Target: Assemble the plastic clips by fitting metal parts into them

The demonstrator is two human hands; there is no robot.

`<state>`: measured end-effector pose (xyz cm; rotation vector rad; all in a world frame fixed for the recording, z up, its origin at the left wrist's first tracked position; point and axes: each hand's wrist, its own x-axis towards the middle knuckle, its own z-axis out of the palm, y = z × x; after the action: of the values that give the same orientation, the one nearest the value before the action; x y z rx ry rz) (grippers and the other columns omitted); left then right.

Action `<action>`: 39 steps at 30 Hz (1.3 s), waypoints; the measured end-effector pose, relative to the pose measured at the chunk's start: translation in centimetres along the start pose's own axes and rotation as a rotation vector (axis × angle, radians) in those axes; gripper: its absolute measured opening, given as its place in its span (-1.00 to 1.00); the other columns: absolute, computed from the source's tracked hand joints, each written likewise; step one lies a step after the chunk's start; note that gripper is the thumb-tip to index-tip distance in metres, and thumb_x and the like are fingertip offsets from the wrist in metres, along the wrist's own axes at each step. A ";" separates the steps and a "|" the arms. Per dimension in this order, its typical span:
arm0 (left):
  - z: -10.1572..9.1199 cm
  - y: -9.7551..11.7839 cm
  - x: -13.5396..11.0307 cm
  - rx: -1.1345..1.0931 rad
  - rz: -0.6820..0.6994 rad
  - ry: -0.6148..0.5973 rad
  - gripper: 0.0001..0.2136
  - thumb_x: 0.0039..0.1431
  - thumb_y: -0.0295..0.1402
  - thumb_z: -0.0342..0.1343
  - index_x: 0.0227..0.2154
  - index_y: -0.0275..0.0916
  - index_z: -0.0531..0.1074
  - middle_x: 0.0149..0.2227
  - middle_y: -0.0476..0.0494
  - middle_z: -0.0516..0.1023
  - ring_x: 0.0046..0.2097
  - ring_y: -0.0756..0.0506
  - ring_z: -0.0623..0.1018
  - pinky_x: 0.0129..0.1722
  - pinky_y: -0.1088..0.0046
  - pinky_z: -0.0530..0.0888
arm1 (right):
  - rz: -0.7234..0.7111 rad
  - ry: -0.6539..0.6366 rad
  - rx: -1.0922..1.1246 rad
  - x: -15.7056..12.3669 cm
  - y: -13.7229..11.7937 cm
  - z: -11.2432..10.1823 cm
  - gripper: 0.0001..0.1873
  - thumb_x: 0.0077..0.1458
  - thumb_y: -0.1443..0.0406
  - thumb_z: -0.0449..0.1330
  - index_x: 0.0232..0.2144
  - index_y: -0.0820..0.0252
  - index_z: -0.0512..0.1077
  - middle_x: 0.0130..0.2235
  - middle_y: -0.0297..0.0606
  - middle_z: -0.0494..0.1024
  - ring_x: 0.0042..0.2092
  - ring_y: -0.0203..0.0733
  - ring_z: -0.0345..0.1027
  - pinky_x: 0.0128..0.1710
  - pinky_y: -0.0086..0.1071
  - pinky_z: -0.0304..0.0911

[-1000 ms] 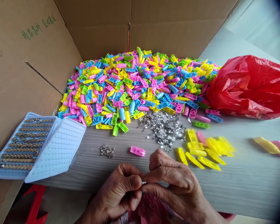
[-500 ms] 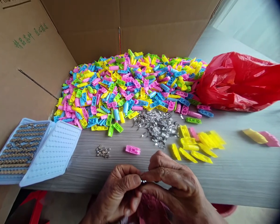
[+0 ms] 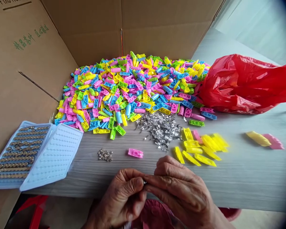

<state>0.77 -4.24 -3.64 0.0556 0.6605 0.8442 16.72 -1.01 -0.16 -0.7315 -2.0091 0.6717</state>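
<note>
My left hand (image 3: 124,197) and my right hand (image 3: 181,194) meet at the table's near edge, fingertips pinched together on a tiny dark and silver part (image 3: 145,183) that I can barely make out. Just beyond them lie a single pink plastic piece (image 3: 135,153) and a small cluster of button cells (image 3: 105,155). A heap of shiny metal clips (image 3: 160,128) sits further back, in front of a big pile of pink, blue, yellow and green plastic pieces (image 3: 133,86). A group of yellow pieces (image 3: 200,149) lies to the right.
A blue tray of button cells (image 3: 16,152) with its open lid (image 3: 53,156) overhangs the table's left end. A red plastic bag (image 3: 245,84) lies at the right. Cardboard walls (image 3: 26,63) stand behind and left. A yellow and a pink piece (image 3: 264,140) lie far right.
My right hand's fingers have lowered and stretched toward the left hand's pinch. The view shifted slightly between the first frame and now; nothing on the table moved.
</note>
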 end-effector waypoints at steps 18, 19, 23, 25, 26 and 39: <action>-0.2 -0.2 -0.2 0.040 0.020 -0.009 -0.80 -0.10 -0.30 0.37 -0.55 -0.32 0.51 -0.74 -0.01 0.49 -0.80 0.13 0.30 -0.86 0.74 0.14 | -0.101 -0.071 0.008 0.6 0.9 -0.7 -0.79 0.19 0.42 0.13 -0.12 0.28 0.47 -0.55 -0.28 0.43 -0.49 -0.24 0.27 -0.53 -0.36 0.20; -0.2 -0.2 -0.2 0.041 0.019 -0.013 -0.80 -0.09 -0.30 0.36 -0.55 -0.32 0.51 -0.73 -0.01 0.49 -0.80 0.13 0.31 -0.86 0.74 0.14 | -0.086 -0.069 0.023 0.4 0.8 -0.6 -0.79 0.20 0.42 0.12 -0.13 0.28 0.47 -0.55 -0.28 0.42 -0.48 -0.24 0.27 -0.53 -0.36 0.21; -0.1 -0.3 -0.3 0.042 0.016 -0.020 -0.81 -0.07 -0.30 0.36 -0.55 -0.32 0.50 -0.72 -0.01 0.50 -0.80 0.14 0.32 -0.84 0.73 0.18 | -0.054 -0.027 0.057 -0.1 0.8 -0.3 -0.84 0.21 0.39 0.13 -0.21 0.29 0.50 -0.54 -0.27 0.42 -0.48 -0.25 0.26 -0.51 -0.36 0.23; -0.1 -0.3 -0.2 0.041 0.016 -0.022 -0.80 -0.09 -0.30 0.37 -0.57 -0.31 0.49 -0.73 0.00 0.50 -0.80 0.14 0.32 -0.84 0.74 0.18 | -0.056 -0.022 0.058 -0.3 0.9 -0.3 -0.85 0.21 0.38 0.13 -0.23 0.31 0.50 -0.53 -0.26 0.43 -0.47 -0.25 0.26 -0.50 -0.35 0.24; 0.0 -0.4 -0.2 0.040 0.017 -0.021 -0.79 -0.11 -0.30 0.38 -0.57 -0.31 0.49 -0.73 0.01 0.50 -0.80 0.14 0.32 -0.84 0.74 0.18 | -0.061 -0.030 0.049 -0.3 0.9 -0.4 -0.84 0.21 0.38 0.13 -0.22 0.32 0.50 -0.53 -0.25 0.43 -0.46 -0.24 0.26 -0.50 -0.34 0.24; 0.1 -0.3 -0.3 0.071 -0.016 0.037 -0.75 -0.26 -0.29 0.44 -0.60 -0.32 0.52 -0.72 -0.02 0.50 -0.78 0.13 0.34 -0.83 0.73 0.20 | -0.029 -0.111 0.111 -0.2 0.8 -0.6 -0.87 0.18 0.41 0.16 -0.22 0.28 0.49 -0.54 -0.30 0.41 -0.46 -0.26 0.26 -0.50 -0.36 0.19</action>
<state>0.92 -4.67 -3.50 0.0989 0.7250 0.8079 17.48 -0.48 -0.52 -0.6103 -2.0601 0.8157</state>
